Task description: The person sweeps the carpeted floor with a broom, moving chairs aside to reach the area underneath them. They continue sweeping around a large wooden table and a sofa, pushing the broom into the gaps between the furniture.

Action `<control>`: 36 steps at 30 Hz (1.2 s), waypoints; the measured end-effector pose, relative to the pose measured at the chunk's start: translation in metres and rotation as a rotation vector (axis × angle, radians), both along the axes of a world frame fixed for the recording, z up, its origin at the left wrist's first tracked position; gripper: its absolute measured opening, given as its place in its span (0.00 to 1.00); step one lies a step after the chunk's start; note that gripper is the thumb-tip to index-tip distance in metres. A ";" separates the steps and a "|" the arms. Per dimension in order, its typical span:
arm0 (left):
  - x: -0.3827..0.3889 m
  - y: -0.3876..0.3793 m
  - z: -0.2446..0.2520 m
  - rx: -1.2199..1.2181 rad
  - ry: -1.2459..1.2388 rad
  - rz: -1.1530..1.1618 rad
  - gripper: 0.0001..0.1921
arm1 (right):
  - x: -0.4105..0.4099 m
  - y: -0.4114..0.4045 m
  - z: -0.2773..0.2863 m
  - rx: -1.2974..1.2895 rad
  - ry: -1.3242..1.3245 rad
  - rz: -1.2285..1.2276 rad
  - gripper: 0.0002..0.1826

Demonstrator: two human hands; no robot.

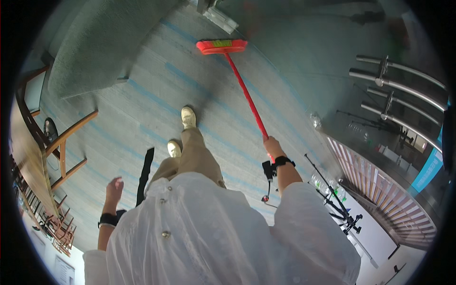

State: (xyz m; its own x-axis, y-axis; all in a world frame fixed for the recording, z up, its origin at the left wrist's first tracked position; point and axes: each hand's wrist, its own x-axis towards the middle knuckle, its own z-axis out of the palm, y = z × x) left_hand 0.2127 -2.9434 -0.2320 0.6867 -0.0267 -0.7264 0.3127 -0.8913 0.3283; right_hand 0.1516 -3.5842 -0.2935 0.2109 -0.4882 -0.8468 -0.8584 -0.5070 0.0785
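Observation:
My right hand (pixel 273 146) is closed around the upper part of a red broom handle (pixel 246 93). The broom head (pixel 221 46), with orange-red bristles and a yellow-green patch, rests on the grey floor ahead, close to a glass panel. At my left side, my left hand (pixel 114 188) hangs loosely with nothing visible in it. A black strap (pixel 144 176) dangles between that hand and my trousers. Both wrists wear black bands, and a small black device (pixel 268 170) with a cable sits by the right one.
Wooden chair legs (pixel 63 156) and a person's dark shoe (pixel 50 129) are at left. A grey carpet-like panel (pixel 96 46) stands ahead left. On the right are metal door handles (pixel 402 76), a slatted rack (pixel 384 188), plastic bottles (pixel 326 183) and a black tripod (pixel 343 210).

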 end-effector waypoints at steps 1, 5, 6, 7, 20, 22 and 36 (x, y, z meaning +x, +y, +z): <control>0.006 0.002 -0.003 -0.026 -0.004 0.005 0.14 | -0.011 0.021 0.014 0.033 0.017 -0.071 0.27; 0.033 -0.021 -0.021 -0.072 0.030 -0.007 0.14 | -0.114 0.078 0.033 0.062 0.058 -0.111 0.27; 0.036 -0.028 -0.019 -0.058 0.044 -0.036 0.15 | -0.132 0.098 0.048 0.083 0.071 -0.116 0.26; 0.036 -0.032 -0.018 -0.055 0.049 -0.034 0.15 | -0.147 0.115 0.068 0.104 0.083 -0.118 0.26; 0.022 -0.030 -0.020 -0.112 -0.040 -0.097 0.15 | -0.084 0.062 0.021 0.057 -0.287 -0.351 0.23; 0.009 -0.017 -0.021 -0.096 -0.032 -0.104 0.15 | -0.057 0.062 0.004 0.065 -0.235 -0.500 0.25; 0.001 0.124 -0.117 0.064 0.176 -0.575 0.17 | -0.131 0.234 0.063 0.439 -0.022 -0.551 0.27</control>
